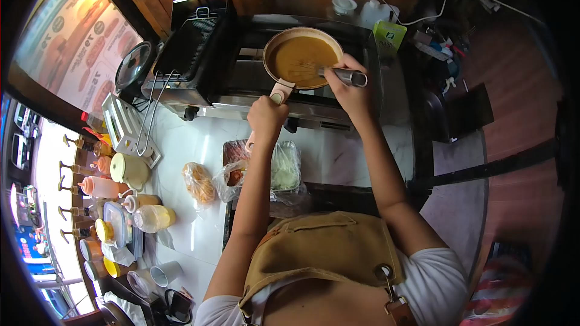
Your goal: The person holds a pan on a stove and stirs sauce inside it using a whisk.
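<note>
A frying pan holding brown sauce rests on the stove. My left hand is closed round the pan's pale pink handle. In my right hand is a whisk with a metal handle. Its wires dip into the sauce at the pan's lower right part. Below my left forearm's right side, a tray of food under clear plastic lies on the white counter. A plastic bag of buns or bread-like food sits left of that forearm.
Left of the pan stands a black fryer or grill with a wire basket. Sauce bottles, a cream pot and tubs line the counter's left side. A green pouch and white cable are at the back right.
</note>
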{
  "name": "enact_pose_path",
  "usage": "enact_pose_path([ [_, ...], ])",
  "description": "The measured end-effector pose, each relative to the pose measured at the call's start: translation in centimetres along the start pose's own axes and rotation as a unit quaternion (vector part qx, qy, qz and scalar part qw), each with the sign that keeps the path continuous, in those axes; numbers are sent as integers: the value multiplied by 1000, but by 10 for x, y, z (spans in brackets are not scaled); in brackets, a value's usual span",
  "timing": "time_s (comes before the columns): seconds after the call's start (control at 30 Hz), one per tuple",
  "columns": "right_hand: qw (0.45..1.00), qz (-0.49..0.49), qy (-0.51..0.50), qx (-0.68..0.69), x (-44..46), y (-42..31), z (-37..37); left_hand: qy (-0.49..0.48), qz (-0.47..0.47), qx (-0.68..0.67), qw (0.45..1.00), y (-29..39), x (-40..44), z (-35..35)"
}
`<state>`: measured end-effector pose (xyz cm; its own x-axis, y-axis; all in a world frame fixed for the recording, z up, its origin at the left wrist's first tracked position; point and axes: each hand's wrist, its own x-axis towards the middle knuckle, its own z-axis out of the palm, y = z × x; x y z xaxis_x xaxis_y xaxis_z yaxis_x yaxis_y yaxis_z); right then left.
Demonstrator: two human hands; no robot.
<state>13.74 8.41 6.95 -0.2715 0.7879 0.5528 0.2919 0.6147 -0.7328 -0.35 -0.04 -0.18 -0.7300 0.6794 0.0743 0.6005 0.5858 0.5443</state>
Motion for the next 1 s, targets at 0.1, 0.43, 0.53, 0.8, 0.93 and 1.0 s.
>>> enact_pose_path([
  [0.1, 999, 19, -11, 32, 6, 16, 15, 4, -8, 4, 1000, 1, 0, -1],
  [0.43, 1000, -23, 7, 17, -1, 0, 14, -1, 2, 1, 1000, 1, -1, -2],
  [0.53, 998, -47, 49, 15, 7, 19, 26, -3, -4, -2, 1000, 4, -2, -7],
  [0.8, 994, -109, 7, -2, -4, -11, 20, 5, -1, -6, 1000, 0, 0, -1],
  [0.93, 990, -111, 82, -9, 4, 16, 35, -1, -5, -5, 1000, 0, 1, -5],
  [1.0, 993, -97, 71, -20, 2, 14, 30, -4, -1, -1, 1000, 0, 1, -4],
])
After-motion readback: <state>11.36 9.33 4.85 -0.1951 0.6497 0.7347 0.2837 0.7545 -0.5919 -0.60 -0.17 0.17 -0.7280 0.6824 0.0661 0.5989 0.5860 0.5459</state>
